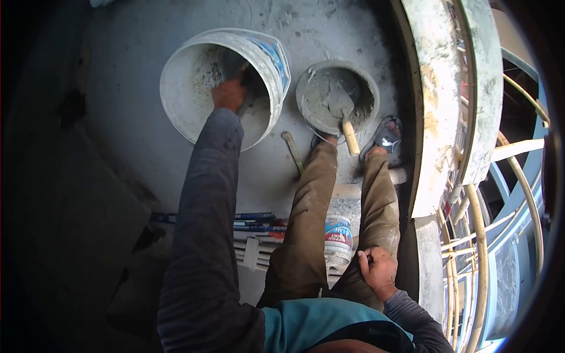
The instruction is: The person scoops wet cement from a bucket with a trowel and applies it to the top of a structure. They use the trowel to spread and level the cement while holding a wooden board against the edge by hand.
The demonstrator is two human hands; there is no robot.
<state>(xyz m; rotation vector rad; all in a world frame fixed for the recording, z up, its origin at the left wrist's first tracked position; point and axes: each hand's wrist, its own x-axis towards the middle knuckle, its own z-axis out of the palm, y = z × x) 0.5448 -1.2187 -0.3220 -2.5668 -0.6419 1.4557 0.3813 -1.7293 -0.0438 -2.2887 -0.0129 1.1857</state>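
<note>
Scooping, we judge: left hand (229, 94) grips a tool (243, 69) inside the bucket (268, 65), right hand (376, 269) curled on thigh (376, 206); lifting must clear the rim.

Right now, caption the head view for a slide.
Left hand in white bucket, right hand on thigh, trowel in mortar pan.

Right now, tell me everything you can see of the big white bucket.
The white plastic bucket leans tilted on the grey concrete floor, its open mouth toward the camera. A blue printed label shows on its outer right side. Grey residue smears the inside. The left hand reaches in, fingers curled; what they hold is unclear. A mortar pan sits close on its right.
</note>
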